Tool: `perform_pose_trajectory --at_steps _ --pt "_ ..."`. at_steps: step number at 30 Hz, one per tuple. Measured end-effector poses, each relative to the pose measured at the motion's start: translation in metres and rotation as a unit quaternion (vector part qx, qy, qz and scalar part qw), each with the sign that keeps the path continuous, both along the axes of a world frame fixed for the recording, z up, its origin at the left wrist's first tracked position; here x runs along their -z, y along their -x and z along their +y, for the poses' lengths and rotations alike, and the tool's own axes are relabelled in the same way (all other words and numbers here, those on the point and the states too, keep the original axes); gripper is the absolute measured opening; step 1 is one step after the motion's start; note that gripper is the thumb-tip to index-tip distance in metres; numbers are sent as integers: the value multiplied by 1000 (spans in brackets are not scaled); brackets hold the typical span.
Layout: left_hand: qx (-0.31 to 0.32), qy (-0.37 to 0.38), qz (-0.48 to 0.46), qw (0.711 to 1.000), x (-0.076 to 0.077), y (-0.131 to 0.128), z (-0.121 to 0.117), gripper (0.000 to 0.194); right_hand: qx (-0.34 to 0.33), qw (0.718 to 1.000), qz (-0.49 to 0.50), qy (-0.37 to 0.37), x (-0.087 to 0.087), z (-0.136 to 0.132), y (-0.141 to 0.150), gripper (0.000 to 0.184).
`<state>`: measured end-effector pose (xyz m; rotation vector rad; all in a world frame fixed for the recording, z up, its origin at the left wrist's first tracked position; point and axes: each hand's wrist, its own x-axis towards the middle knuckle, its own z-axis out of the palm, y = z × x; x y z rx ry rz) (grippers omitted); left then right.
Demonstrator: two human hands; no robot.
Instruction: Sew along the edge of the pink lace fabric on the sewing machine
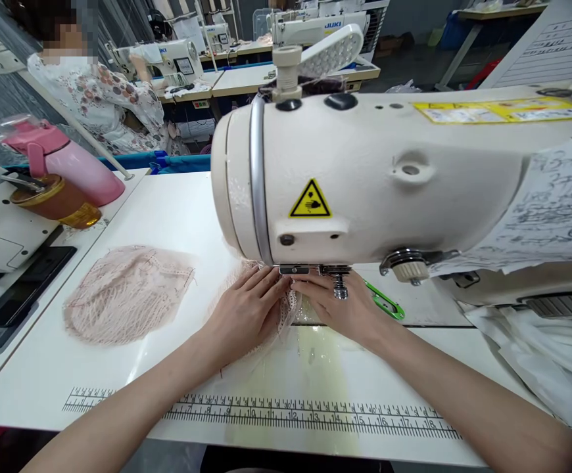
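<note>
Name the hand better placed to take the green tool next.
Right, likely: the right hand lies just beside the green tool, while the left hand is farther off, resting on the lace fabric.

The lace (pixel 288 314) is sheer, rough-textured openwork cloth. The sewing machine head (pixel 365 157) is smooth with a soft sheen, the tabletop (pixel 182 217) glossy, the handwritten sheet (pixel 552 203) matt paper; the half-hidden thread snips (pixel 389 307) seem plastic-handled.
</note>
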<state>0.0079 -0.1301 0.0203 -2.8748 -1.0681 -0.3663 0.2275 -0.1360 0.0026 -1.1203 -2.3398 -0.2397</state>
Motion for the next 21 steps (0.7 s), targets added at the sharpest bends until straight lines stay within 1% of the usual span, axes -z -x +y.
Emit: perform_pose_trajectory --at_steps 2,5,8,10,12,15,17,18,19,21 --pt "0 -2 1 1000 0 0 0 43 -12 1000 5 -11 -5 0 1 29" --pt "-2 -5 2 1000 1 0 0 43 -8 1000 23 -5 -9 0 2 28" --pt "-2 -14 -2 1000 2 0 -1 42 -7 999 28 -18 -9 1 3 28" --pt "-4 -27 -11 1000 0 0 -2 42 -15 999 21 -34 -7 2 3 27" --pt "-9 -39 -20 999 -7 -1 -5 40 -22 999 16 -39 -5 3 3 27" --pt "-10 -51 -27 998 -25 4 -10 31 -28 999 3 -27 -3 2 2 30" --pt "12 -42 -23 999 -39 13 -15 27 -28 999 -18 -9 -4 0 2 32" --pt "33 -35 -18 999 -43 20 -19 31 -31 999 -30 -4 -4 -1 2 32" --pt "60 -32 -10 998 -46 28 -24 38 -33 999 -40 -1 -5 -2 2 32" --pt "113 -51 13 992 -45 45 -36 55 -42 998 -47 -9 -6 -4 2 30"
